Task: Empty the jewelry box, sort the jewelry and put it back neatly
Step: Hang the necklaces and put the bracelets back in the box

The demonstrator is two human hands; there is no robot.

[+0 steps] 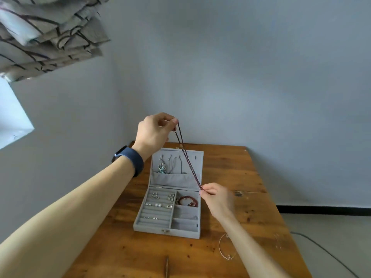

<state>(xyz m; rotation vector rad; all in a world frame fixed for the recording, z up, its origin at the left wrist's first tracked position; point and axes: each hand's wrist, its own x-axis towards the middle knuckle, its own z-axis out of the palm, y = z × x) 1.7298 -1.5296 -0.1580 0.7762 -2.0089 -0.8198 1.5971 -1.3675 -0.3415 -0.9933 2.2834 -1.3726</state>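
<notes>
A grey jewelry box lies open on the wooden table, its lid upright at the back. A dark beaded necklace is stretched taut above the box. My left hand pinches its upper end, raised above the lid. Its lower end is pinched by my right hand at the box's right edge. In the lid hang a blue pendant and thin chains. The ring rolls hold earrings and rings. A red bead bracelet fills the top right compartment.
A thin rose-gold bangle lies on the table at the front right, partly under my right forearm. A faint fine chain sits near the right edge. A small stick lies at the front. Wall behind, curtain at upper left.
</notes>
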